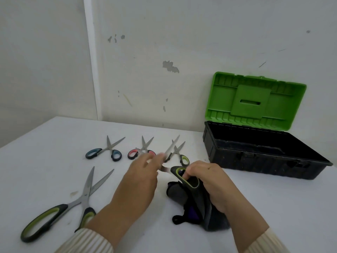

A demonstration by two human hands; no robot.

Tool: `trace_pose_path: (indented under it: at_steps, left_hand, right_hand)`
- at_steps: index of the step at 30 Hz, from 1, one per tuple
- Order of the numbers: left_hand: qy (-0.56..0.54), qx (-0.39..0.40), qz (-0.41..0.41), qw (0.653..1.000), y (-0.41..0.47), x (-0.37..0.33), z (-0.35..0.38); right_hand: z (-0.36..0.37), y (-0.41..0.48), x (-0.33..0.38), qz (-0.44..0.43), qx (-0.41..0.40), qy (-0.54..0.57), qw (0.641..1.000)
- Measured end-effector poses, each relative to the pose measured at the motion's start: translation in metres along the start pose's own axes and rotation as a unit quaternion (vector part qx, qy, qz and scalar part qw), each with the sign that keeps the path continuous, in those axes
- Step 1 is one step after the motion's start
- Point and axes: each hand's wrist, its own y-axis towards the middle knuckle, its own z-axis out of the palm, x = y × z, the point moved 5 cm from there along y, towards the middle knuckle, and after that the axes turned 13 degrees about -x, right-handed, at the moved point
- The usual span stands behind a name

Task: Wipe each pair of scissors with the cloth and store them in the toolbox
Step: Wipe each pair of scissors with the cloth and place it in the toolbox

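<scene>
Wiping step on hand-held scissors (pixel 172 148): your right hand (pixel 209 181) clamps handle plus cloth (pixel 184 196); left hand (pixel 144 172) pinches blade. Next: finish wipe, carry to toolbox (pixel 262 157).

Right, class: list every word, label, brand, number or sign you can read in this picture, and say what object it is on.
None can be read.
Toolbox and its green lid: moulded ribs and a slot only, no lettering visible.
Scissors on the table: no print visible on handles or blades.
Scissors in the right hand: blades motion-blurred, so any mark is unreadable.
</scene>
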Motion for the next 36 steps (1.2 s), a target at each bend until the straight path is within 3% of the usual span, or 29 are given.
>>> trace_pose_path:
  at_steps: [3, 5, 7, 8, 10, 12, 14, 16, 20, 22, 25, 28, 30, 33, 36]
  left_hand:
    - [0.055, -0.043, -0.104, 0.992, 0.006, 0.006, -0.013]
    - [0.08, 0.061, -0.229, 0.968, 0.004, 0.018, -0.009]
    - [-0.03, 0.186, -0.354, 0.916, -0.003, 0.025, 0.001]
    - [-0.122, 0.209, -0.407, 0.881, -0.005, 0.026, 0.004]
    - [-0.257, 0.219, -0.476, 0.812, -0.007, 0.025, 0.005]
    - [-0.304, 0.209, -0.5, 0.783, -0.007, 0.026, 0.002]
    - [-0.306, 0.201, -0.498, 0.786, -0.005, 0.026, 0.0]
    - [-0.301, 0.198, -0.487, 0.796, -0.003, 0.024, -0.002]
    - [-0.278, 0.239, -0.465, 0.806, -0.005, 0.017, -0.001]
    - [-0.282, 0.251, -0.463, 0.802, -0.008, 0.012, 0.004]
    - [-0.288, 0.244, -0.459, 0.804, -0.014, 0.005, 0.011]
    - [-0.266, 0.225, -0.451, 0.822, -0.016, 0.003, 0.014]
    - [-0.258, 0.219, -0.444, 0.829, -0.014, 0.001, 0.013]
    - [-0.243, 0.218, -0.432, 0.841, -0.013, -0.001, 0.011]
    - [-0.23, 0.22, -0.421, 0.849, -0.012, -0.003, 0.011]
  right_hand:
    - [-0.001, 0.001, -0.001, 0.0, -0.009, 0.035, 0.999]
    - [0.0, 0.0, 0.002, -0.031, 0.001, 0.031, 0.999]
    - [0.002, -0.001, 0.004, -0.053, 0.024, 0.033, 0.998]
    - [0.002, -0.001, 0.002, -0.054, 0.031, 0.039, 0.997]
    - [0.001, 0.001, 0.001, -0.057, 0.032, 0.034, 0.997]
    - [0.0, 0.0, 0.0, -0.055, 0.034, 0.023, 0.998]
    - [-0.002, 0.002, -0.002, -0.047, 0.03, 0.014, 0.998]
    - [-0.01, 0.008, -0.002, -0.058, -0.026, 0.021, 0.998]
    - [-0.03, 0.007, 0.014, -0.201, -0.184, -0.01, 0.962]
    - [-0.015, -0.003, 0.026, -0.286, -0.147, -0.063, 0.945]
    - [0.031, -0.014, 0.022, -0.348, -0.01, -0.241, 0.906]
    - [0.032, -0.006, 0.02, -0.395, -0.099, -0.29, 0.866]
    - [0.027, -0.005, 0.02, -0.37, -0.119, -0.269, 0.881]
    - [0.036, -0.01, 0.015, -0.371, -0.046, -0.262, 0.89]
    - [0.029, -0.004, 0.016, -0.363, -0.103, -0.244, 0.893]
